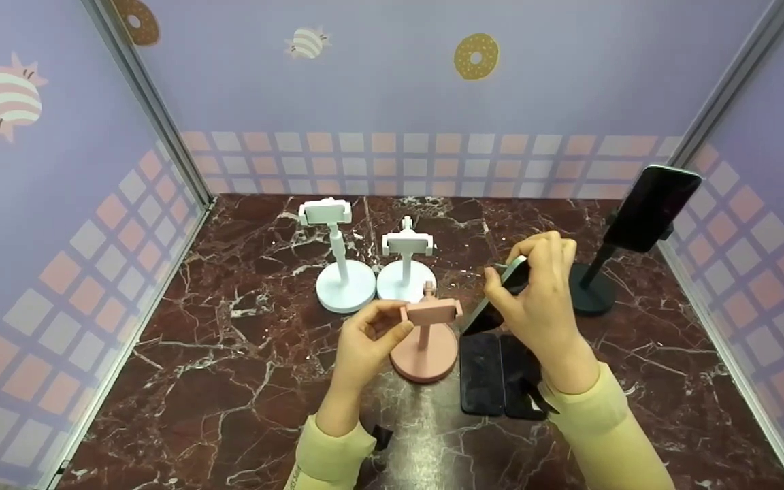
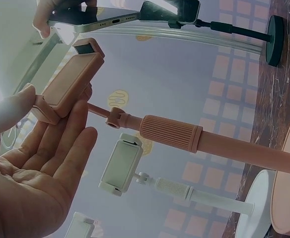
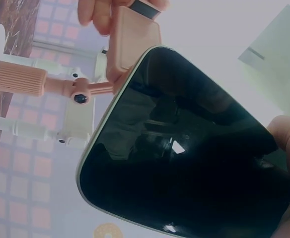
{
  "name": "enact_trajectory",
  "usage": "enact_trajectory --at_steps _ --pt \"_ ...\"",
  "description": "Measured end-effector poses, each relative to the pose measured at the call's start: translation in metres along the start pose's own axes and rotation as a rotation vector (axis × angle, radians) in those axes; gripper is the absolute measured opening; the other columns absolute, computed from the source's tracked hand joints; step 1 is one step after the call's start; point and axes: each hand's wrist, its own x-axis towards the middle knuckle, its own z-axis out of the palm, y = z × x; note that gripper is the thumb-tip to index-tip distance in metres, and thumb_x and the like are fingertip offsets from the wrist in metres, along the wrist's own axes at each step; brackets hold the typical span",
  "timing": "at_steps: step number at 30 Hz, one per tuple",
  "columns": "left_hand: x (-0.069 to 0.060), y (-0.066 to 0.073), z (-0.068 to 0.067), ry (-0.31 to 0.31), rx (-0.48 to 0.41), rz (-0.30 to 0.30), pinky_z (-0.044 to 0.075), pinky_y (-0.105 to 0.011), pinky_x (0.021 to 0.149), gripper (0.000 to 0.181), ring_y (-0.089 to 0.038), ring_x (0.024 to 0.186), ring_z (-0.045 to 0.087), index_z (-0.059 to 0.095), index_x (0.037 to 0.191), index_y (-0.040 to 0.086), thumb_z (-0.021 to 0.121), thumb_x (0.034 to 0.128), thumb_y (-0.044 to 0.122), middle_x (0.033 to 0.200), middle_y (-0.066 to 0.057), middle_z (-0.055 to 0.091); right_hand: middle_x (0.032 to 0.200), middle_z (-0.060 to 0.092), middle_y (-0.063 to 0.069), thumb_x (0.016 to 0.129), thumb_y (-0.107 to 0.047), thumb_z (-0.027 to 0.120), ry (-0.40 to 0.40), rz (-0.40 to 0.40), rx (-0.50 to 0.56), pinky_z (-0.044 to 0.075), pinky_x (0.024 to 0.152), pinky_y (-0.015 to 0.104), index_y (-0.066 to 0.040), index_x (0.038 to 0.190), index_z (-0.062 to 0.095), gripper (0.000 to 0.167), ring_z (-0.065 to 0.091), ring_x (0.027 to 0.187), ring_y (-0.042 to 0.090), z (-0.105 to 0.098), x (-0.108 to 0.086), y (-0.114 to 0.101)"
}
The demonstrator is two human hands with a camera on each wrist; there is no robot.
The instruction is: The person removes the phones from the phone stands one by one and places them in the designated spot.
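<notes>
A pink phone stand [image 1: 424, 354] stands upright at the middle; its clamp [image 2: 68, 84] is pinched at the left end between thumb and fingers of my left hand [image 1: 365, 350]. My right hand [image 1: 545, 306] grips a phone [image 3: 184, 148] by its edges, tilted, just right of the clamp and apart from it in the head view. Two dark phones [image 1: 482, 374] [image 1: 520, 374] lie side by side on the table below my right hand, partly covered by the right wrist.
Two white phone stands [image 1: 346, 286] [image 1: 406, 275] stand behind the pink one. At the right, a black stand [image 1: 593, 292] holds an upright phone [image 1: 650, 207]. Patterned panels [image 1: 392, 163] enclose the marbled table [image 1: 229, 381] at the back and sides.
</notes>
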Motion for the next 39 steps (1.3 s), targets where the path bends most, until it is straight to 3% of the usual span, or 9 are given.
enact_trajectory --at_steps 4,13,17,22,27,30,39 --pt "0.0 0.0 -0.002 -0.019 0.004 -0.012 0.06 -0.022 0.086 0.031 -0.006 0.094 0.071 0.066 0.116 -0.015 0.075 0.0885 -0.005 0.108 -0.032 0.069 0.087 0.042 0.018 0.082 -0.006 0.071 -0.01 0.014 -0.015 0.018 0.087 0.037 0.0 0.09 0.047 0.025 0.028 0.087 0.034 -0.002 -0.003 0.004" --pt "0.004 -0.009 -0.015 -0.117 -0.041 -0.119 0.059 -0.024 0.092 0.046 -0.007 0.099 0.07 0.061 0.123 -0.017 0.081 0.0831 -0.002 0.113 -0.026 0.069 0.088 0.042 0.017 0.081 -0.002 0.07 -0.037 0.064 -0.048 0.018 0.085 0.038 0.001 0.091 0.046 0.026 0.027 0.088 0.032 -0.004 -0.012 0.014" --pt "0.006 -0.015 -0.015 -0.133 -0.024 -0.126 0.059 -0.025 0.095 0.05 -0.006 0.1 0.069 0.06 0.125 -0.017 0.082 0.0825 -0.002 0.114 -0.027 0.069 0.088 0.042 0.017 0.081 -0.002 0.071 -0.034 0.074 -0.061 0.017 0.086 0.038 0.001 0.091 0.047 0.026 0.027 0.088 0.032 -0.004 -0.015 0.02" --pt "0.011 -0.025 -0.008 -0.069 0.017 -0.085 0.06 -0.028 0.095 0.042 -0.012 0.102 0.071 0.062 0.122 -0.017 0.078 0.0851 -0.006 0.117 -0.036 0.067 0.088 0.043 0.017 0.08 -0.002 0.071 -0.032 0.083 -0.071 0.018 0.086 0.037 0.001 0.091 0.047 0.026 0.029 0.088 0.034 -0.006 -0.02 0.027" --pt "0.022 -0.038 0.001 0.016 0.08 -0.094 0.058 -0.031 0.1 0.038 -0.038 0.115 0.07 0.063 0.122 -0.016 0.073 0.0854 -0.009 0.122 -0.036 0.067 0.088 0.043 0.017 0.08 -0.001 0.071 -0.044 0.096 -0.099 0.017 0.086 0.038 0.0 0.091 0.047 0.027 0.028 0.088 0.034 -0.009 -0.026 0.034" --pt "0.027 -0.046 0.005 0.014 0.122 -0.098 0.056 -0.033 0.103 0.042 -0.045 0.121 0.065 0.062 0.125 -0.015 0.066 0.0831 -0.014 0.124 -0.034 0.067 0.087 0.042 0.017 0.08 0.0 0.071 -0.056 0.099 -0.12 0.017 0.084 0.038 0.0 0.091 0.046 0.027 0.027 0.087 0.033 -0.01 -0.03 0.04" --pt "0.036 -0.063 0.012 -0.035 0.266 -0.06 0.057 -0.038 0.101 0.048 -0.043 0.118 0.068 0.065 0.126 -0.011 0.066 0.0786 -0.016 0.123 -0.03 0.07 0.09 0.043 0.019 0.079 0.006 0.074 -0.095 0.152 -0.188 0.016 0.084 0.039 0.003 0.095 0.047 0.031 0.028 0.089 0.035 -0.017 -0.045 0.06"
